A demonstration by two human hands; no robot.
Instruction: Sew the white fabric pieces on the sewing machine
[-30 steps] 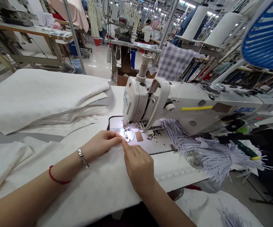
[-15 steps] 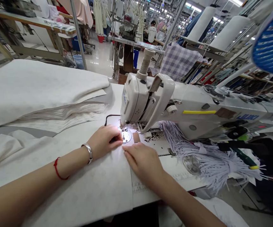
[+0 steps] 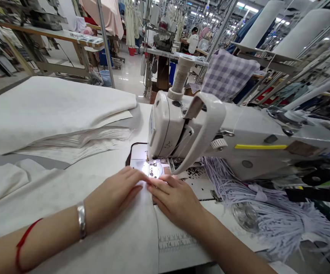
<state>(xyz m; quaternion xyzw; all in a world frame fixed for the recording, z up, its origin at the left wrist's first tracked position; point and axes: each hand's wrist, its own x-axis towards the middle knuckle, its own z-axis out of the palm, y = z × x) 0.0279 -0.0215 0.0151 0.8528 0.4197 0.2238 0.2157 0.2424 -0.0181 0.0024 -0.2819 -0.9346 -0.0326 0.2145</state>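
Observation:
White fabric (image 3: 119,239) lies across the machine bed, its right edge running toward the needle area of a white sewing machine (image 3: 165,125). My left hand (image 3: 115,196), with a silver bangle at the wrist, holds the fabric edge between closed fingers just in front of the lit needle plate (image 3: 153,170). Against those fingertips rest the fingers of my right hand (image 3: 176,198), also closed on the fabric edge. The fingertips of both hands meet, and the bit of cloth pinched there is mostly hidden. The presser foot area is partly covered by the machine head.
At the left lies a stack of folded white fabric (image 3: 68,106). Right of the needle, a bundle of pale lilac strips (image 3: 282,217) spreads beside a clear round dish (image 3: 245,217). A printed ruler scale (image 3: 179,243) marks the table's front. Further back, a person (image 3: 193,41) sits working.
My left hand has drawn back slightly toward me, and my right fingers have come up to touch it. The view has shifted closer and a little left.

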